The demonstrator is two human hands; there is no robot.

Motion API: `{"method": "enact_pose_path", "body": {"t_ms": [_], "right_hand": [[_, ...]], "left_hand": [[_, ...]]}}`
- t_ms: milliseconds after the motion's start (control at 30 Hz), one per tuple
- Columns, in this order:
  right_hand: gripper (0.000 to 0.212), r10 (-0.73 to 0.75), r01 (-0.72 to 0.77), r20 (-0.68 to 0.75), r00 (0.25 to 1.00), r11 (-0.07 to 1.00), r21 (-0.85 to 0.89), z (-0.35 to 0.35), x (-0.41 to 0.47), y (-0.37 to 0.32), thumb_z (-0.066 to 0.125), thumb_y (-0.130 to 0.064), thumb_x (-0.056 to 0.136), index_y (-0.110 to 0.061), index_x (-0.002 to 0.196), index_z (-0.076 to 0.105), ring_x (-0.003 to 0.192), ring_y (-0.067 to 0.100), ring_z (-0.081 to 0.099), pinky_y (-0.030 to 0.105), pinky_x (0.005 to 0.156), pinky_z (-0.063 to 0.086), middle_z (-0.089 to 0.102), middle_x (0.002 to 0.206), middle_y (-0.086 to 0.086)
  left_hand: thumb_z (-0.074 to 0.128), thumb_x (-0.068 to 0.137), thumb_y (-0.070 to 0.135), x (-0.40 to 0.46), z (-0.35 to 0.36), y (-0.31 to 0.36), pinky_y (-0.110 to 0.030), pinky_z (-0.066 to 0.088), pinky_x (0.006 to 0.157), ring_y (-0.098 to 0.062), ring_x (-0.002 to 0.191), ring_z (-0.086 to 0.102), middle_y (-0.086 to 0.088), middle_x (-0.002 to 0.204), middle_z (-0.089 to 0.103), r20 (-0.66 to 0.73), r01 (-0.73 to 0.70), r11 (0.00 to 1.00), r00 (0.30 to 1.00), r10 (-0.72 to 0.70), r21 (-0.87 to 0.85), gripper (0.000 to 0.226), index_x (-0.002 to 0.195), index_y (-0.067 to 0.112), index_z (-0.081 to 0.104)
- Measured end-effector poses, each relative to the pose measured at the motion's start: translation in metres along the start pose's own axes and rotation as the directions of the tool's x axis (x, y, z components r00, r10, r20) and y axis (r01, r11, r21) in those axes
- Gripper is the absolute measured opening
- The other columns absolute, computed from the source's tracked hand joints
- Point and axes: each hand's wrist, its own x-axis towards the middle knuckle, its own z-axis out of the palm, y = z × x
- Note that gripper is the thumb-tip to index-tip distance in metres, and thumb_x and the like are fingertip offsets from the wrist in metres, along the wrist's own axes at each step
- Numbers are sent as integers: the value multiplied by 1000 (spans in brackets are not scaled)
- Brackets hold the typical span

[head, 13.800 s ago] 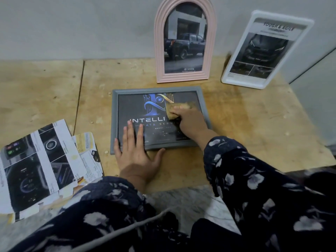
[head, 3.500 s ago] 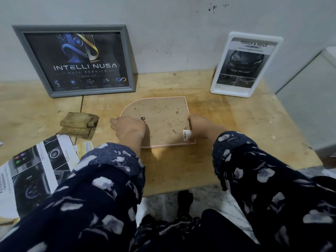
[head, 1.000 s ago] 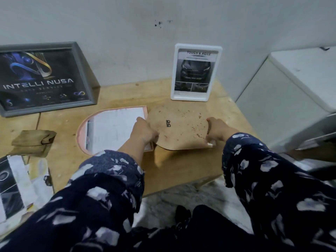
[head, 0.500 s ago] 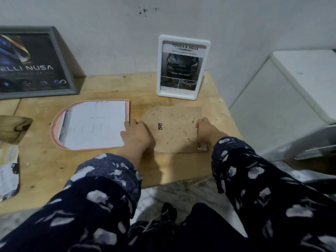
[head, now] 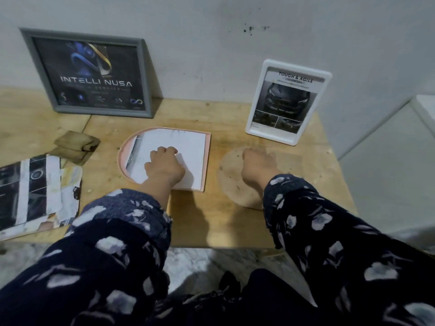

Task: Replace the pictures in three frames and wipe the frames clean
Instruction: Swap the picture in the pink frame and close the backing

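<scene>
Pink arched frame point(head: 207, 161) lies face-down mid-tabletop point(head: 211, 222), arch pointing left; left hand point(head: 164, 165) curled on its white paper point(head: 188, 147). Right hand point(head: 256, 163) curled on the speckled backing board point(head: 233, 184) (grip unclear), just right of the frame.

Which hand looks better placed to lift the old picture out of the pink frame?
Left. The left hand already rests on the white sheet inside the pink frame; the right hand is on the backing board.

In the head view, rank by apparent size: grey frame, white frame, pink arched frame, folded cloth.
1. grey frame
2. pink arched frame and white frame: look alike in size, so unranked; the pink one lies flat, partly under the left hand
3. folded cloth
</scene>
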Motion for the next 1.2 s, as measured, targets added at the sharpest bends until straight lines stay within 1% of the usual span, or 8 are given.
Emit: {"method": "enact_pose_path", "body": {"t_ms": [233,400,667,767,867,933,1033,1200], "right_hand": [[58,-178,162,56,982,963,215,9,39,-93,47,-33,94,-19,147,29,140,26,28,44,116,23,30,154,5],[75,-45,20,128,991,982,189,13,51,-127,44,-45,94,-19,152,3,148,25,-5,53,117,-5,2,161,2],[80,144,-150,44,989,959,240,27,51,-146,54,-34,91,-20,152,4,148,24,1,57,111,-16,18,158,7],[67,175,-124,-86,981,900,417,30,47,-147,59,-23,86,-23,145,29,142,24,25,52,116,-3,43,145,2],[48,223,-39,-199,954,752,658,34,40,-152,61,-9,80,-23,126,51,108,21,54,40,97,44,60,114,0],[40,226,19,-212,951,640,768,35,35,-159,55,1,79,-20,113,56,85,13,53,30,75,46,56,93,-5],[37,184,127,-236,954,462,878,33,28,-171,43,11,78,-17,96,57,67,6,45,26,66,37,49,73,-11],[34,244,95,-192,951,358,929,25,20,-172,47,7,82,-20,102,56,78,12,53,18,63,40,55,84,-8]], "left_hand": [[67,88,33,54,-29,-82,-47,33,108,-30,138,26,-7,151,29,91,25,997,995,-32,71,71,147,19,30],[76,78,41,76,-33,-108,-48,37,107,-30,135,28,-9,146,34,165,-28,998,986,19,53,85,145,17,28],[79,73,47,87,-32,-113,-47,37,103,-28,134,28,-8,143,30,171,-61,994,984,45,90,100,148,15,21],[80,72,46,88,-34,-113,-47,36,103,-28,133,27,-8,143,29,177,-55,996,983,42,66,101,149,15,21],[80,72,46,87,-32,-114,-47,36,102,-28,134,27,-8,144,28,166,-46,997,985,35,61,101,148,16,21],[81,72,45,86,-32,-113,-48,35,102,-28,134,27,-8,144,28,166,-40,998,986,30,57,101,148,16,21],[82,71,42,83,-33,-109,-49,35,102,-28,134,27,-7,143,29,162,-14,999,987,8,37,100,147,17,23],[83,72,37,81,-32,-103,-49,35,103,-29,135,27,-9,143,30,162,21,999,986,-27,36,98,147,15,24]]}}
